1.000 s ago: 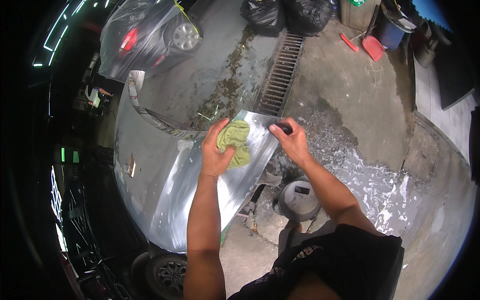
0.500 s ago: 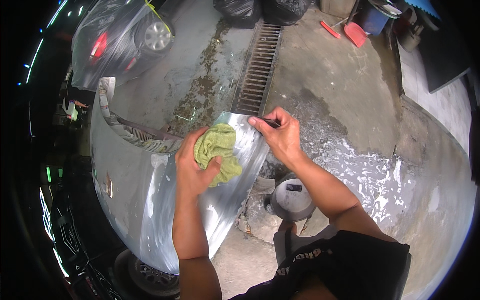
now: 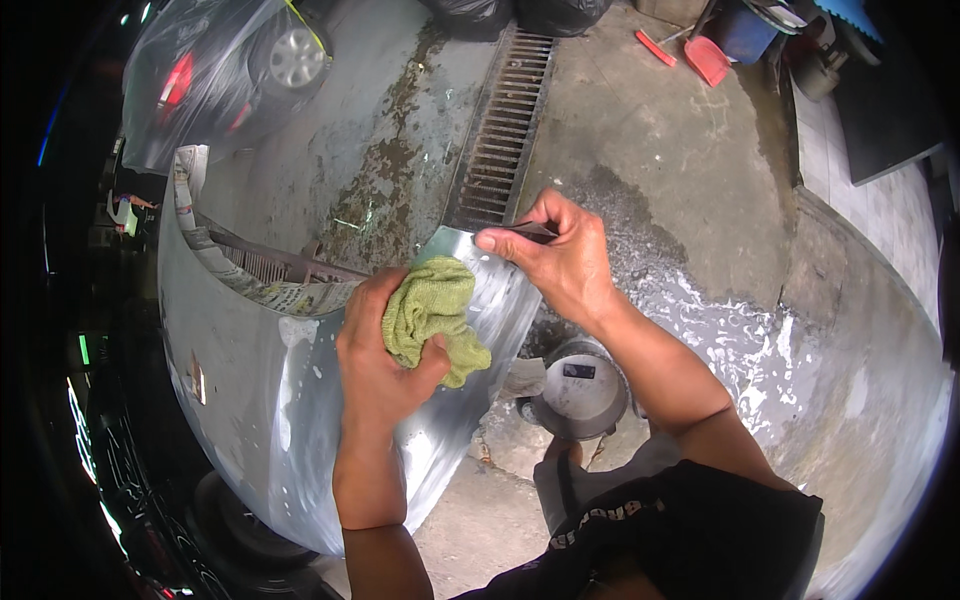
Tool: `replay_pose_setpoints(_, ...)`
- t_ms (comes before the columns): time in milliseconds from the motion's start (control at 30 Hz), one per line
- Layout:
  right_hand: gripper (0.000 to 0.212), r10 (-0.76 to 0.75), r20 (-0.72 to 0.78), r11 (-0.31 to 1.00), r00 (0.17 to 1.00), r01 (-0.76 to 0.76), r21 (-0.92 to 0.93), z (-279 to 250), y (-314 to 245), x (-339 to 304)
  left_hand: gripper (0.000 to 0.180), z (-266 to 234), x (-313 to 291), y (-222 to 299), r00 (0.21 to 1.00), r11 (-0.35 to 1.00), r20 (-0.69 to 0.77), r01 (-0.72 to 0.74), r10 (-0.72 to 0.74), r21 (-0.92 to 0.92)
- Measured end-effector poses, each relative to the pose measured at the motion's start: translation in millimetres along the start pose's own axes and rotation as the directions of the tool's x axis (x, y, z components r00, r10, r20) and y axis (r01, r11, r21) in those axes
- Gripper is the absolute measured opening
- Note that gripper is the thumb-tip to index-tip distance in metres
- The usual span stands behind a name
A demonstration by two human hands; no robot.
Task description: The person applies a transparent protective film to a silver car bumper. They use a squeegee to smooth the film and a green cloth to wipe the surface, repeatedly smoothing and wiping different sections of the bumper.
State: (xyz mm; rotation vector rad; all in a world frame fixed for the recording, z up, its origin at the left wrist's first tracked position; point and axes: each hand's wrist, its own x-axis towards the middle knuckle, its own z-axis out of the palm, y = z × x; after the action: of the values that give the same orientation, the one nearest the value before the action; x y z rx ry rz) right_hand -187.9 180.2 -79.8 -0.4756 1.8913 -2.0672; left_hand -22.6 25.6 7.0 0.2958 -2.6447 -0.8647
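A wet, curved car body panel [image 3: 245, 385], patchy grey with a shiny streaked section, spreads out in front of me. My left hand [image 3: 385, 365] grips a crumpled yellow-green cloth [image 3: 428, 315] against the panel, thumb on top. Near the panel's far corner, my right hand [image 3: 565, 260] pinches a thin dark piece of sandpaper [image 3: 533, 232] between thumb and fingers. The thumb tip is at the panel's edge; the sheet's far side is hidden in the hand. Newspaper masking [image 3: 285, 297] lines the panel's curved opening.
A round bucket [image 3: 600, 400] with a dark rectangular block in it stands below my right forearm. Beyond the panel runs a metal drain grate [image 3: 503, 130]. Foamy water [image 3: 700, 340] wets the floor at right. A plastic-wrapped car [image 3: 215, 80], black bags [image 3: 565, 12] and a red dustpan [image 3: 707, 62] lie farther off.
The view has shifted slightly, with the panel and background moving left. My right hand has tilted, showing more of the sandpaper. The cloth stays in my left hand, a little lower.
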Motion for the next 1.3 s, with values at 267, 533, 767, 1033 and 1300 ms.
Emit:
replay_pose_setpoints(267, 0.05, 0.056, 0.011, 0.995, 0.998, -0.055, -0.08, -1, -4, -1, 0.066, 0, -3, 1, 1.0, 1.0, -0.002, 0.004, -0.004, 0.022)
replay_pose_setpoints(533, 0.051, -0.011, 0.04, 1.0, 0.999, 0.012, -0.018, 1, -6, 6, 0.066, 5, 0, 1, 1.0, 1.0, -0.007, -0.011, 0.012, 0.028)
replay_pose_setpoints(767, 0.052, 0.068, 0.049, 0.998, 0.996, -0.068, 0.001, 2, -12, 5, 0.067, 2, -1, 1, 1.0, 0.998, -0.008, -0.024, 0.025, 0.051)
replay_pose_setpoints(1033, 0.052, 0.061, 0.013, 0.997, 0.998, -0.06, -0.058, -4, -9, 1, 0.067, 5, -4, -1, 1.0, 0.998, -0.003, -0.02, 0.02, 0.054)
replay_pose_setpoints(1300, 0.05, 0.001, -0.055, 0.998, 0.999, -0.005, -0.06, -3, -1, -5, 0.066, 4, 0, 1, 0.999, 0.998, -0.008, -0.034, 0.035, 0.046)
